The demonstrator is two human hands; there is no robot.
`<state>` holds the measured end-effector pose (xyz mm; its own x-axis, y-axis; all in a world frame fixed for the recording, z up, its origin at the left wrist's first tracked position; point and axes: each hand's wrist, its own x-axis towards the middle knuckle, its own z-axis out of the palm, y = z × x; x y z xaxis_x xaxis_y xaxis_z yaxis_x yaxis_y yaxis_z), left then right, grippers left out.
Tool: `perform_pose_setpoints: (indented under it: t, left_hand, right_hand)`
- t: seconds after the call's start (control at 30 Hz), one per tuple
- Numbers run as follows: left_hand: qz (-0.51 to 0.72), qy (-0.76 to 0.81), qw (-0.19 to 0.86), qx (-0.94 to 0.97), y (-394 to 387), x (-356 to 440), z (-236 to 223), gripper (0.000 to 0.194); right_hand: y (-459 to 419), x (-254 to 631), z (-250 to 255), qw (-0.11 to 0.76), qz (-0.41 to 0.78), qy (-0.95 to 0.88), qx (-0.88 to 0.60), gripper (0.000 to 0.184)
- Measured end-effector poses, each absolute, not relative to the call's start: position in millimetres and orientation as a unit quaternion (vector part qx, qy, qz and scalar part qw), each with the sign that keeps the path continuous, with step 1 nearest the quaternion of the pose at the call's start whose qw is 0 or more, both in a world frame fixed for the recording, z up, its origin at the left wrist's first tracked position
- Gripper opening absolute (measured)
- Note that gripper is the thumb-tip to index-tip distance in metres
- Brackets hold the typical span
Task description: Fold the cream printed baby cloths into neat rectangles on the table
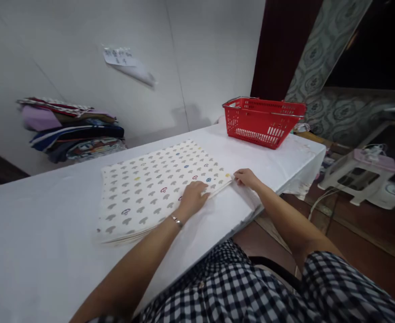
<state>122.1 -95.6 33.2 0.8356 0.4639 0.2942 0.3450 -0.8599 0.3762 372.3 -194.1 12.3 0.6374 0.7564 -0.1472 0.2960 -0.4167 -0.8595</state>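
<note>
At the bottom of the frame, a checked shirt (224,291) is seen. Just beyond it, near the centre, the left hand (193,198) is laid palm down on the patterned cloth (157,181), its fingers loosely spread and nothing gripped. To its right, the fingers of the right hand (247,178) are curled together at the cloth's right corner; whether the corner is pinched cannot be told. The cloth is spread in flat layers across mid-frame on the white table (49,224). Farther off, a red basket (263,123) is placed at upper right, and folded fabrics (79,130) are piled at left.
</note>
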Motion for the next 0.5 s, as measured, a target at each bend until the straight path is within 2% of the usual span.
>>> perform_pose_setpoints:
  t: [0.2, 0.5]
  left_hand:
    - [0.154, 0.186, 0.114, 0.964, -112, 191, 20, 0.026]
    - [0.142, 0.206, 0.099, 0.963, -115, 223, 11, 0.024]
  right_hand:
    - [-199, 357, 11, 0.388, 0.261, -0.353, -0.811, 0.029]
    - [-190, 361, 6, 0.392, 0.243, -0.368, -0.807, 0.021]
